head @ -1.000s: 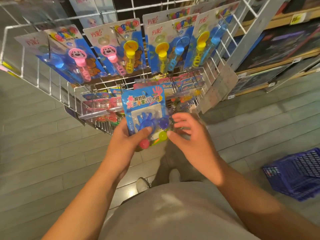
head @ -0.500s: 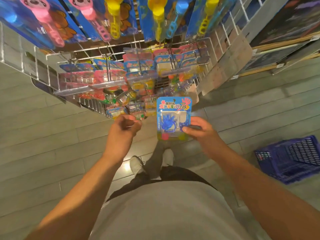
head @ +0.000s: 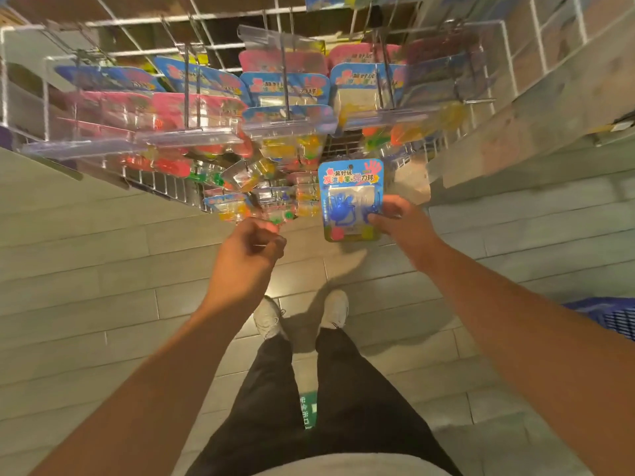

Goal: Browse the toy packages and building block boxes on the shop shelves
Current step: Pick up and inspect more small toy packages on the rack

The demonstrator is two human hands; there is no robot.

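While right hand point(head: 395, 218) pinches the toy package point(head: 350, 201), left hand point(head: 252, 249) curls, contents unclear

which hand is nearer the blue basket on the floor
Right. The right hand holds the blue toy pack, up and left of the basket at the right edge. The left hand is farther left, by the lower hanging packs.

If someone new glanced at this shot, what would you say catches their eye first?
Probably the blue toy package held up at centre by the right hand, just below the wire rack crowded with similar hanging packs. Next, the left hand, curled at the lowest packs, and the white shoes on the grey floor.
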